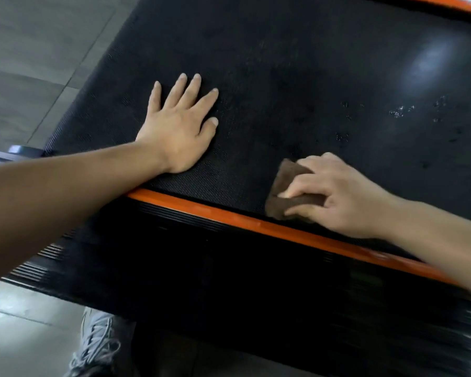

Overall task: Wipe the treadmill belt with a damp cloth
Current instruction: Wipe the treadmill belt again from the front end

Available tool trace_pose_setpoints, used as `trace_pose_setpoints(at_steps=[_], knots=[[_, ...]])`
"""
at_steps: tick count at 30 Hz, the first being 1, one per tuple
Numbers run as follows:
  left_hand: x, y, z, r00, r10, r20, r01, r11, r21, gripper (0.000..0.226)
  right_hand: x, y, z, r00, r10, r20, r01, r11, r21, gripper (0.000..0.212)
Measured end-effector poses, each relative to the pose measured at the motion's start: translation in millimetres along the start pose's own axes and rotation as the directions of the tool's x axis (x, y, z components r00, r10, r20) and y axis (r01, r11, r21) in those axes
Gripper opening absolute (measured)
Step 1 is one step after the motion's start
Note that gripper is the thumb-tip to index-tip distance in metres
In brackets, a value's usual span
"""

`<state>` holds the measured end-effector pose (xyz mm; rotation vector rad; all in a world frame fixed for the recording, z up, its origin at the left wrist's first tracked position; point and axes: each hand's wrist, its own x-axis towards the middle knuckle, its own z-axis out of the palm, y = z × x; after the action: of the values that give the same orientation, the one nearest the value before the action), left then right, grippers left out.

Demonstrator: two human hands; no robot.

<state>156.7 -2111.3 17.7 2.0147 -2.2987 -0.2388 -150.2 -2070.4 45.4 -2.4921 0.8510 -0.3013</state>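
Observation:
The black textured treadmill belt [297, 77] fills most of the view, with small wet spots at its right. My left hand [180, 129] lies flat on the belt, fingers straight and spread. My right hand [335, 194] grips a folded brown cloth [286, 183] and holds it against the belt close to the near orange edge strip [229, 217]. Most of the cloth is hidden under my fingers.
A black ribbed side rail [174, 254] runs below the orange strip. Grey tiled floor [25, 63] lies to the left and below. A grey laced shoe [98, 346] shows at the bottom. Another orange strip [446, 4] borders the belt's far side.

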Motion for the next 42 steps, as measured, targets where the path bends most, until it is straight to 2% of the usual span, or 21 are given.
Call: trace_pose_setpoints(at_steps=[3, 6, 9, 13, 15, 17, 18, 19, 20, 24, 26, 28, 30, 31, 32, 38, 40, 42], knots=[[-0.8, 1.8, -1.6, 1.0, -0.012, 0.018, 0.012, 1.0, 0.002, 0.06, 9.0, -1.5, 1.3, 0.999, 0.036, -0.014, -0.037, 0.999, -0.003, 0.03], [-1.0, 3.0, -2.7, 1.0, -0.018, 0.024, 0.018, 1.0, 0.016, 0.059, 52.7, -18.4, 15.9, 0.999, 0.018, -0.039, -0.017, 1.0, 0.021, 0.02], [-2.8, 3.5, -5.7, 0.998, -0.047, 0.034, 0.047, 0.999, 0.008, 0.059, 35.8, -9.8, 13.0, 0.999, 0.01, -0.038, -0.01, 1.0, 0.014, 0.013], [-1.8, 25.3, -7.9, 0.983, -0.164, 0.082, 0.168, 0.984, -0.053, 0.058, -26.8, 12.3, -6.1, 0.996, 0.071, -0.052, -0.073, 0.997, -0.036, 0.021], [7.8, 49.0, -8.7, 0.961, -0.255, 0.109, 0.266, 0.958, -0.106, 0.056, -23.2, 23.9, -6.9, 0.99, 0.086, -0.116, -0.098, 0.99, -0.1, 0.029], [19.0, 70.0, -8.5, 0.931, -0.342, 0.126, 0.357, 0.925, -0.133, 0.055, 7.7, 37.1, -13.5, 0.936, 0.198, -0.29, -0.248, 0.958, -0.145, 0.031], [20.8, 77.0, -6.4, 0.921, -0.369, 0.127, 0.384, 0.916, -0.116, 0.056, 21.7, 40.3, -18.6, 0.877, 0.308, -0.37, -0.368, 0.924, -0.103, 0.028], [20.3, 81.3, -2.7, 0.92, -0.376, 0.112, 0.385, 0.92, -0.074, 0.058, 29.7, 40.7, -19.2, 0.82, 0.403, -0.405, -0.462, 0.885, -0.055, 0.025], [18.3, 83.2, 2.4, 0.927, -0.365, 0.086, 0.369, 0.929, -0.026, 0.059, 28.6, 36.9, -15.0, 0.799, 0.429, -0.421, -0.492, 0.87, -0.046, 0.023], [14.7, 80.4, 10.6, 0.968, -0.252, 0.0, 0.252, 0.968, -0.006, 0.059, -12.4, -4.4, 11.6, 0.934, 0.199, -0.295, -0.238, 0.966, -0.102, 0.029], [16.5, 81.3, 10.0, 0.987, -0.161, 0.002, 0.161, 0.987, -0.015, 0.058, -2.0, 14.0, 0.8, 0.951, 0.143, -0.275, -0.198, 0.962, -0.186, 0.034], [18.2, 80.3, 9.7, 0.99, -0.138, 0.017, 0.138, 0.99, -0.016, 0.058, 27.8, 47.6, -18.3, 0.885, 0.219, -0.412, -0.336, 0.911, -0.239, 0.033], [17.3, 79.9, 10.1, 0.987, -0.157, 0.038, 0.158, 0.987, -0.015, 0.059, 48.0, 82.1, -41.6, 0.764, 0.394, -0.512, -0.544, 0.819, -0.182, 0.029], [17.2, 80.2, 9.7, 0.986, -0.159, 0.04, 0.16, 0.987, -0.013, 0.059, 52.3, 91.4, -45.6, 0.724, 0.447, -0.526, -0.594, 0.791, -0.145, 0.027], [16.7, 81.2, 8.9, 0.986, -0.161, 0.042, 0.162, 0.987, -0.015, 0.058, 51.4, 91.9, -42.5, 0.719, 0.452, -0.528, -0.595, 0.793, -0.132, 0.024], [21.2, 88.0, 4.0, 0.984, -0.173, 0.036, 0.175, 0.982, -0.073, 0.052, -2.2, 26.9, -8.7, 0.882, 0.316, -0.349, -0.371, 0.923, -0.102, 0.036], [35.0, 87.6, -1.0, 0.988, -0.155, -0.012, 0.15, 0.973, -0.177, 0.044, 0.4, 31.2, -10.3, 0.901, 0.255, -0.35, -0.317, 0.939, -0.134, 0.031], [60.9, 86.0, -6.6, 0.99, -0.128, -0.062, 0.108, 0.959, -0.263, 0.039, 28.9, 58.6, -23.6, 0.859, 0.277, -0.431, -0.389, 0.901, -0.195, 0.029]])
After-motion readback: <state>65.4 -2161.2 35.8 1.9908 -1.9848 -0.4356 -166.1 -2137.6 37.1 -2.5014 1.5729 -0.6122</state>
